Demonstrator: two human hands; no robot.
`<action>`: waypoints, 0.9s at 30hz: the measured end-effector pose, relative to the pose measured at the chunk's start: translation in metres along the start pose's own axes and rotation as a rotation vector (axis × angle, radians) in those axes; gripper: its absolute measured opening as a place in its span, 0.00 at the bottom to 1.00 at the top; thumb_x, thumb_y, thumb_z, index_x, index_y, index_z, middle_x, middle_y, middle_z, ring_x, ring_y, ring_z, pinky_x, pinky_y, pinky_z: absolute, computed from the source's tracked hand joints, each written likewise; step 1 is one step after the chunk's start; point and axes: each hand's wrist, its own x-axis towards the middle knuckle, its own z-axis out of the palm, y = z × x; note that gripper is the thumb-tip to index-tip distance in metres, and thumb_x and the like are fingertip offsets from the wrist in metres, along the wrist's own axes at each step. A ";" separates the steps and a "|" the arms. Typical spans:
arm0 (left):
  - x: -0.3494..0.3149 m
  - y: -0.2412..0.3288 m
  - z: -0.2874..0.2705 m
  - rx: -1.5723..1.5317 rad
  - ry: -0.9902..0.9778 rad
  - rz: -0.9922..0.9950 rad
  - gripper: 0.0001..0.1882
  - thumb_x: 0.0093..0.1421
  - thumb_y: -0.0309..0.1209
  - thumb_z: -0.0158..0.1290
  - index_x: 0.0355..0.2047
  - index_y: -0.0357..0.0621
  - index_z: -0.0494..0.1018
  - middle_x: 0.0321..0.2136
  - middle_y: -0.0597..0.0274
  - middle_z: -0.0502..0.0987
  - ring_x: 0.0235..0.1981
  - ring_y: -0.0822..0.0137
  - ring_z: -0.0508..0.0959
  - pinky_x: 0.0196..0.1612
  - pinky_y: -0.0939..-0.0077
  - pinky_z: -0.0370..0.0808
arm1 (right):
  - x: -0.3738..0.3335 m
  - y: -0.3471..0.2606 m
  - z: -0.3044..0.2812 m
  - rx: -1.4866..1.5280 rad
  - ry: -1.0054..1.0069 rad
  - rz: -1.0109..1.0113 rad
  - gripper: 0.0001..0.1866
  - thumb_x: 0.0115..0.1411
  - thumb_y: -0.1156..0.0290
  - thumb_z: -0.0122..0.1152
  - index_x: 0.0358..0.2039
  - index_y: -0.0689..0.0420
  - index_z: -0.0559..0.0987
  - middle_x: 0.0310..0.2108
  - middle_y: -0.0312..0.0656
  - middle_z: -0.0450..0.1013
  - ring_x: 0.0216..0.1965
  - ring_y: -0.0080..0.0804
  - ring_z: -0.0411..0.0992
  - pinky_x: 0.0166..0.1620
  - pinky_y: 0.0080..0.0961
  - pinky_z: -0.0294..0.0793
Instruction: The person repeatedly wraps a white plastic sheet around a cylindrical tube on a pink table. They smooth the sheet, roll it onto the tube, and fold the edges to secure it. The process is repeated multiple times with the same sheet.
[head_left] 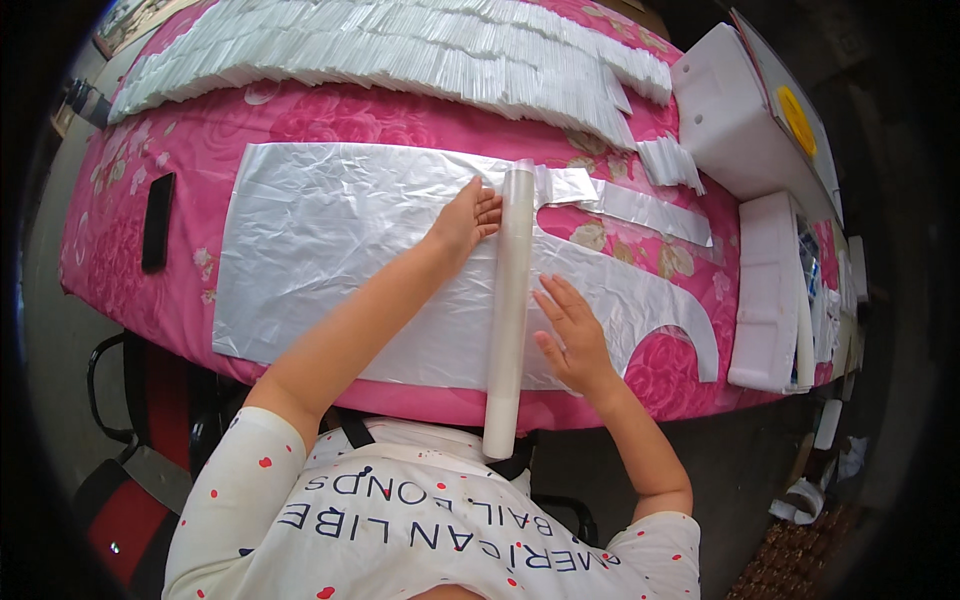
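A thin, shiny white plastic sheet [340, 250], shaped like a disposable apron, lies spread on the table, with curved cutouts and straps at its right end. Across it, running from far to near, rests a long whitish roll [510, 300] that looks like plastic film on a tube; its near end overhangs the table edge. My left hand [466, 222] is at the left side of the roll's far part, fingers loosely bent, their tips touching or very near it. Just right of the roll, my right hand [575, 335] is over the sheet with fingers stretched out, holding nothing.
Dense rows of folded white plastic pieces [400, 55] line the far side of the pink flowered tablecloth [110, 240]. A black phone [158, 222] lies at left. White foam boxes [735, 110] [765, 290] stand at right, and red-and-black chairs [125, 510] at lower left.
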 end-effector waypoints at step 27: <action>-0.281 0.010 -0.216 0.800 0.588 0.425 0.19 0.60 0.26 0.46 0.51 0.33 0.62 0.44 0.52 0.71 0.41 0.64 0.73 0.44 0.74 0.69 | 0.191 -0.131 0.182 0.060 -0.228 -0.687 0.29 0.55 0.56 0.53 0.54 0.58 0.66 0.59 0.48 0.56 0.62 0.44 0.49 0.62 0.41 0.48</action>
